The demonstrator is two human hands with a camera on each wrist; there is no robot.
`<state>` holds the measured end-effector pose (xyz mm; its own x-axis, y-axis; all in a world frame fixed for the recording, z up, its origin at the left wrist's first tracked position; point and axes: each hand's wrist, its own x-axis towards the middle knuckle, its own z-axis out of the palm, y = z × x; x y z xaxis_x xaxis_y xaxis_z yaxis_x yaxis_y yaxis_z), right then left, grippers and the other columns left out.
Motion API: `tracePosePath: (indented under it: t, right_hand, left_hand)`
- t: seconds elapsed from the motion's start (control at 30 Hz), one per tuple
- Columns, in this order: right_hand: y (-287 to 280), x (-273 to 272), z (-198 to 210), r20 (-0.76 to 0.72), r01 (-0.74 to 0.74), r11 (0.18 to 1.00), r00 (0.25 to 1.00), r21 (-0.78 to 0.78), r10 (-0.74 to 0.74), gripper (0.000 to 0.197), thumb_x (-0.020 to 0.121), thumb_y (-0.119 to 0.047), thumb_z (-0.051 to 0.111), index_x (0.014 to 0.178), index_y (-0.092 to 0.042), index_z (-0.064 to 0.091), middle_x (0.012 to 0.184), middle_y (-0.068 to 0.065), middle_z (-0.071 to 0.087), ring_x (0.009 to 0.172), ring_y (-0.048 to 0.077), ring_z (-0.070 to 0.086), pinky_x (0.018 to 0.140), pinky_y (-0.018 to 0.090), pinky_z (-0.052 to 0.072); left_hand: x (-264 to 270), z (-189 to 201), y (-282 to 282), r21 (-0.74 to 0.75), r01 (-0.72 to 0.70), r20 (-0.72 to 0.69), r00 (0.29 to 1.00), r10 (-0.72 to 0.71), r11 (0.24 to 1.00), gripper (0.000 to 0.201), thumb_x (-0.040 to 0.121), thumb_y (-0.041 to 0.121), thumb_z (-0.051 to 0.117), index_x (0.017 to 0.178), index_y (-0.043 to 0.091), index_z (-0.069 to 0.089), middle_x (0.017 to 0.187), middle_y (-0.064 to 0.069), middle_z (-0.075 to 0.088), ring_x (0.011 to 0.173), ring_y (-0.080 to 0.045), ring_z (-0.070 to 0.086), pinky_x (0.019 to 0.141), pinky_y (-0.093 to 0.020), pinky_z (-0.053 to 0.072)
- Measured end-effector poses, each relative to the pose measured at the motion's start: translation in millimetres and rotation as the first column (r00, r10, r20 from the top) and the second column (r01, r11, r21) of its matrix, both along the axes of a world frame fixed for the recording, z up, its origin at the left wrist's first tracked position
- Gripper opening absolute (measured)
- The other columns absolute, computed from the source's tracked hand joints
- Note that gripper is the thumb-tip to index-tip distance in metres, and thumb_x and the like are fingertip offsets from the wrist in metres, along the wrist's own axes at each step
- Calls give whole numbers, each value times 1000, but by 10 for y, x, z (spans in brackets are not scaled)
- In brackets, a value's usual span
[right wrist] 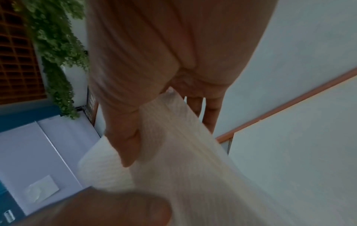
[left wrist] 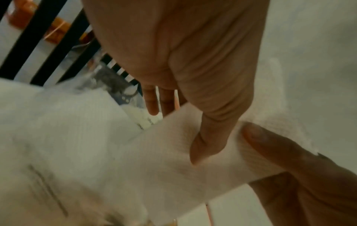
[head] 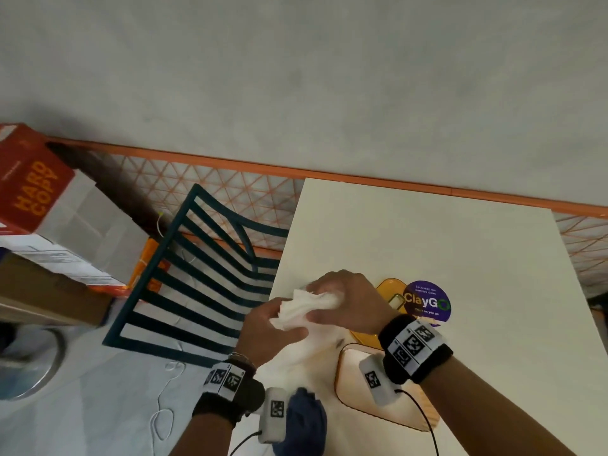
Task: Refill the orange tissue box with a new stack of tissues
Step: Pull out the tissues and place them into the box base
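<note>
A bent stack of white tissues (head: 307,307) is held above the near left edge of the white table (head: 427,238). My left hand (head: 283,327) grips its left end, thumb on top. My right hand (head: 325,307) curls round its right end from above. In the left wrist view my left thumb presses into the tissues (left wrist: 173,160). The right wrist view shows my right hand's fingers (right wrist: 123,137) wrapped on the tissues (right wrist: 183,160). The orange tissue box (head: 340,360) lies open under my right wrist. An orange see-through lid-like piece (head: 390,287) lies behind my right hand.
A round purple sticker (head: 426,302) sits on the table to the right of my hands. A dark teal slatted chair (head: 204,268) stands left of the table. Cardboard boxes (head: 36,192) are stacked at far left. Dark blue cloth (head: 306,419) shows near my left wrist.
</note>
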<state>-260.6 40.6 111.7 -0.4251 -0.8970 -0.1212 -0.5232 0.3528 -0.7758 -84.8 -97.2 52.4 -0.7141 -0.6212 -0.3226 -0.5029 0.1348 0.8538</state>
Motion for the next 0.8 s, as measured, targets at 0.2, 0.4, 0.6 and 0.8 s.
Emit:
tracePosePath:
  t: [0.2, 0.4, 0.6, 0.8]
  right_hand:
    - [-97, 104, -48, 156, 71, 995, 986, -68, -60, 45, 66, -35, 90, 108, -31, 73, 96, -14, 74, 91, 3, 67, 79, 18, 54]
    - [59, 86, -339, 274, 155, 987, 948, 51, -164, 68, 59, -38, 95, 119, -38, 66, 115, -22, 70, 114, -3, 60, 103, 26, 47]
    - [40, 189, -487, 230, 177, 974, 951, 138, -205, 53, 70, -30, 86, 120, -29, 68, 115, -10, 72, 107, 11, 65, 95, 36, 54]
    - [-37, 206, -424, 180, 124, 991, 975, 59, -133, 49, 69, -9, 80, 115, -23, 70, 111, -6, 73, 103, 12, 66, 87, 34, 57]
  left_hand:
    - [-191, -68, 169, 202, -265, -63, 957, 282, 943, 32, 69, 6, 90, 95, 22, 79, 91, -1, 81, 91, -23, 77, 82, -41, 63]
    - [-192, -87, 134, 249, -330, -39, 936, 350, 911, 43, 70, -12, 76, 101, 19, 73, 96, -4, 78, 95, -24, 74, 75, -33, 62]
    - [-273, -82, 219, 173, -227, -71, 968, 242, 958, 64, 66, -8, 84, 121, 16, 64, 110, -1, 72, 104, -20, 71, 85, -31, 61]
    - [-316, 16, 209, 101, -160, -187, 966, 176, 982, 49, 72, -34, 68, 97, 8, 66, 81, -4, 77, 77, -7, 76, 65, -21, 59]
